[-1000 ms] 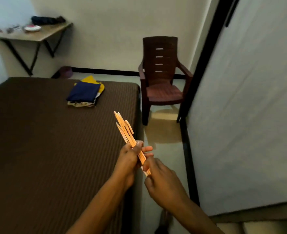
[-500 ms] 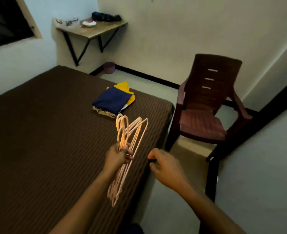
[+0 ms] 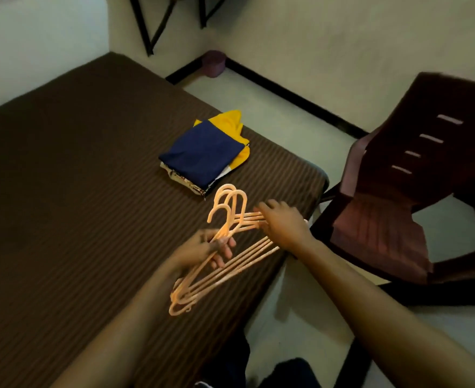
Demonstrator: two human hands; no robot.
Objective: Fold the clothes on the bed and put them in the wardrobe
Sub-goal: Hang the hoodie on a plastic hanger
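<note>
A bunch of several orange plastic hangers (image 3: 225, 264) hangs low over the brown striped bed (image 3: 77, 197). My left hand (image 3: 205, 249) grips the bunch just below the hooks. My right hand (image 3: 282, 222) lies over the hangers' right ends, fingers reaching across them; how it holds them is hidden. A folded stack of clothes (image 3: 204, 156), navy on top with yellow beneath, sits on the bed just beyond the hangers.
A dark red plastic chair (image 3: 415, 197) stands on the floor right of the bed's corner. A small purple pot (image 3: 213, 63) sits on the floor by the far wall, below a wall shelf's black brackets (image 3: 158, 21). Pale floor runs between bed and chair.
The view has swung left and down, from the wardrobe side toward the bed. The hangers have come down from upright to nearly flat over the bed. My right hand has returned to their right ends.
</note>
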